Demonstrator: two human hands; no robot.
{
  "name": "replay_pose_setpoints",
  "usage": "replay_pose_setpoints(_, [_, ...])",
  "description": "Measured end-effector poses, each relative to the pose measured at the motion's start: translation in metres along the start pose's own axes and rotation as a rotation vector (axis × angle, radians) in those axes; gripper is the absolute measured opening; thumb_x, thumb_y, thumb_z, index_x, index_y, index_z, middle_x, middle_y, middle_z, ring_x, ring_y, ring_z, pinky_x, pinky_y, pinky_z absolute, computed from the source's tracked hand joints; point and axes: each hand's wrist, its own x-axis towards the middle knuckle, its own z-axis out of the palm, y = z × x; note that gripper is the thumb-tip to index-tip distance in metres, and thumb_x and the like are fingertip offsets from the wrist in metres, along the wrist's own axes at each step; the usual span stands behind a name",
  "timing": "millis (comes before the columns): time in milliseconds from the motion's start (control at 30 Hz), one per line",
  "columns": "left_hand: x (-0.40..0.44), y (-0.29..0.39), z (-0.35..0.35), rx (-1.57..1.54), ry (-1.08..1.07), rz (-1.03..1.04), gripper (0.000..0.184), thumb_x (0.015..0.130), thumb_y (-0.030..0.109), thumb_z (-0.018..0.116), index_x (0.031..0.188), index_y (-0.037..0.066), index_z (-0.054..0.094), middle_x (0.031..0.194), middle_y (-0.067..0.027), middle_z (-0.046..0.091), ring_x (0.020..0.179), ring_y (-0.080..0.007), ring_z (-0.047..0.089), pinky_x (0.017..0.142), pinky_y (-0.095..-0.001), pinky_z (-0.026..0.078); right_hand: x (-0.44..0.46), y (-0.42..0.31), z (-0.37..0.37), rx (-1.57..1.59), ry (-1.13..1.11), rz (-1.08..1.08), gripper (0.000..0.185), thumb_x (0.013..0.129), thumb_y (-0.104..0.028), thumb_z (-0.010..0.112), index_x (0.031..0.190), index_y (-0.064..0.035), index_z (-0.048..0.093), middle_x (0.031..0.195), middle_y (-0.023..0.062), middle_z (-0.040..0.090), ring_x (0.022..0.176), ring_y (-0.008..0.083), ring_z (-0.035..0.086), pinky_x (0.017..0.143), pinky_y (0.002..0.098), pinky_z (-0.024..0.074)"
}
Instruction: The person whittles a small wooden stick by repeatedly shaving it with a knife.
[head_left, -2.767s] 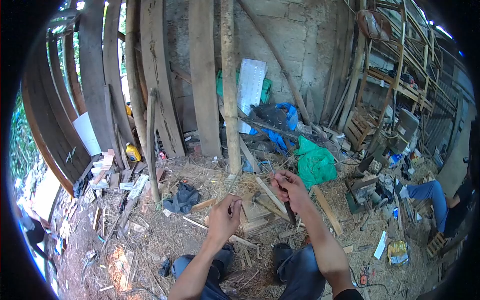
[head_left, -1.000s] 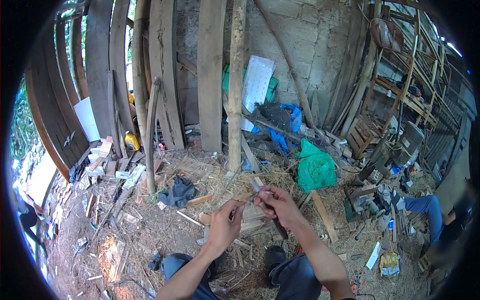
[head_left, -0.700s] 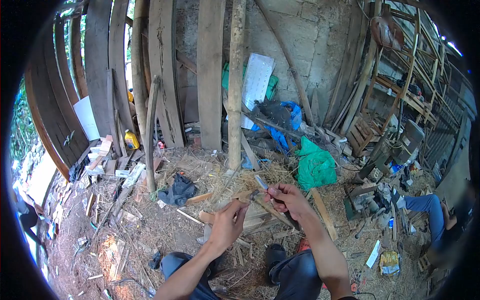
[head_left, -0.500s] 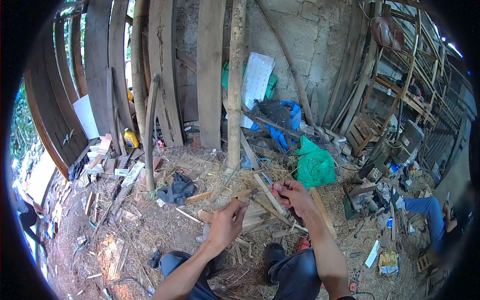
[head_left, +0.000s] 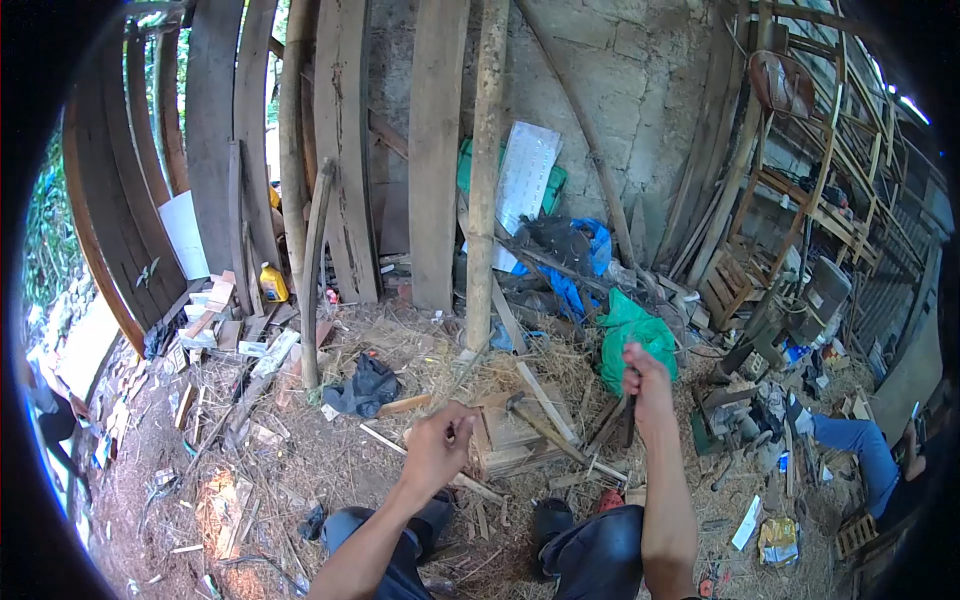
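My left hand (head_left: 438, 452) is raised over the scrap-strewn ground with its fingers curled closed; whatever is inside them is hidden. Higher and farther right, my right hand (head_left: 650, 385) is closed around a thin dark tool (head_left: 630, 425), whose narrow end hangs below the fist. Its other end cannot be made out. Between and beyond the hands lie wooden boards (head_left: 508, 428) and a wooden-handled tool with a dark head, like a hammer (head_left: 550, 430). A green plastic bag (head_left: 625, 335) sits behind my right hand.
A bamboo post (head_left: 486, 200) stands in front of me. Black plastic (head_left: 362, 385) lies to the left, near a yellow bottle (head_left: 273, 283). At the right edge is another person's jeans-clad leg (head_left: 850, 435); a further person is partly visible at far left. Wood scraps and straw litter the ground.
My hands have moved apart. The right has swung right and slightly up with the tool, and the left has dropped a little to the left. The view has shifted slightly.
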Motion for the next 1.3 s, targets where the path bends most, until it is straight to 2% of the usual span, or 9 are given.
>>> replay_pose_setpoints(67, [0.005, -0.009, -0.001, -0.018, 0.064, -0.013, 0.005, 0.087, 0.004, 0.06, 0.09, 0.0, 0.061, 0.064, -0.0131, 0.059, 0.053, -0.0167, 0.054, 0.052, -0.0294, 0.042, 0.002, 0.004, -0.002, 0.087, 0.059, -0.121, 0.024, 0.091, -0.021, 0.061, 0.102, 0.0002, 0.06, 0.075, 0.0011, 0.058, 0.049, 0.0049, 0.039, 0.041, 0.0199, 0.0259])
replay_pose_setpoints(133, [0.005, -0.016, 0.009, -0.078, 0.127, -0.107, 0.005, 0.088, 0.005, 0.06, 0.089, 0.001, 0.061, 0.057, -0.0065, 0.053, 0.05, -0.0086, 0.044, 0.048, -0.0262, 0.036, -0.021, 0.006, 0.028, -0.072, -0.059, 0.049, 0.027, 0.092, -0.021, 0.059, 0.11, -0.0007, 0.058, 0.077, 0.0033, 0.06, 0.05, 0.0054, 0.04, 0.041, 0.0192, 0.0278])
replay_pose_setpoints(267, [0.006, -0.013, 0.029, -0.172, 0.11, -0.067, 0.006, 0.088, 0.007, 0.061, 0.089, 0.001, 0.061, 0.056, -0.0028, 0.049, 0.05, -0.0058, 0.039, 0.047, -0.0253, 0.033, -0.06, 0.021, 0.097, -0.196, -0.546, 0.182, 0.024, 0.093, -0.016, 0.057, 0.112, -0.0024, 0.057, 0.081, 0.006, 0.064, 0.049, 0.006, 0.04, 0.043, 0.0187, 0.0293])
replay_pose_setpoints(567, [0.007, 0.017, 0.029, -0.052, -0.039, -0.109, 0.012, 0.089, 0.013, 0.062, 0.091, 0.001, 0.063, 0.064, -0.0062, 0.056, 0.058, -0.0097, 0.048, 0.055, -0.0269, 0.04, -0.037, 0.021, 0.071, -0.105, -0.397, 0.234, 0.017, 0.093, -0.017, 0.058, 0.095, -0.0005, 0.06, 0.075, 0.0021, 0.06, 0.049, 0.0046, 0.038, 0.042, 0.0187, 0.0274])
replay_pose_setpoints(733, [0.004, 0.015, 0.03, -0.063, -0.001, -0.046, 0.01, 0.087, 0.012, 0.062, 0.088, 0.002, 0.063, 0.059, -0.0114, 0.056, 0.049, -0.0136, 0.048, 0.049, -0.0292, 0.039, -0.03, 0.022, 0.062, -0.161, -0.284, 0.228, 0.014, 0.093, -0.015, 0.058, 0.091, -0.0008, 0.061, 0.072, -0.0004, 0.057, 0.049, 0.0047, 0.037, 0.042, 0.0191, 0.0257])
replay_pose_setpoints(967, [0.005, -0.015, 0.015, -0.087, -0.008, -0.128, 0.01, 0.087, 0.011, 0.062, 0.088, 0.001, 0.063, 0.057, -0.0072, 0.055, 0.05, -0.0107, 0.046, 0.049, -0.0282, 0.037, -0.003, 0.017, 0.011, 0.033, -0.014, 0.01, 0.023, 0.094, -0.016, 0.055, 0.11, -0.0003, 0.059, 0.079, 0.0012, 0.059, 0.047, 0.0038, 0.038, 0.04, 0.0192, 0.0266])
replay_pose_setpoints(1133, [0.008, -0.01, 0.012, -0.123, -0.008, -0.202, 0.012, 0.089, 0.012, 0.06, 0.09, 0.0, 0.062, 0.066, -0.0046, 0.055, 0.059, -0.0091, 0.046, 0.056, -0.0264, 0.038, -0.035, 0.019, 0.06, -0.08, -0.169, 0.063, 0.023, 0.094, -0.014, 0.055, 0.115, -0.0053, 0.058, 0.078, 0.0023, 0.06, 0.047, 0.0041, 0.039, 0.04, 0.0191, 0.0283])
replay_pose_setpoints(1200, [0.009, -0.004, 0.013, -0.108, -0.016, -0.194, 0.012, 0.089, 0.013, 0.06, 0.09, 0.0, 0.062, 0.066, -0.0046, 0.055, 0.059, -0.0088, 0.045, 0.056, -0.0263, 0.038, -0.049, 0.025, 0.082, -0.251, -0.377, 0.151, 0.025, 0.094, -0.014, 0.055, 0.117, -0.0045, 0.057, 0.077, 0.0035, 0.061, 0.048, 0.0042, 0.039, 0.041, 0.0187, 0.0286])
replay_pose_setpoints(1300, [0.009, -0.009, 0.02, -0.121, -0.04, -0.161, 0.013, 0.089, 0.013, 0.061, 0.09, 0.0, 0.062, 0.065, -0.004, 0.055, 0.059, -0.0085, 0.045, 0.055, -0.0261, 0.037, -0.042, 0.045, 0.085, -0.156, -0.434, 0.2, 0.023, 0.094, -0.015, 0.056, 0.114, -0.0036, 0.058, 0.077, 0.0038, 0.062, 0.048, 0.0039, 0.039, 0.041, 0.0183, 0.0283])
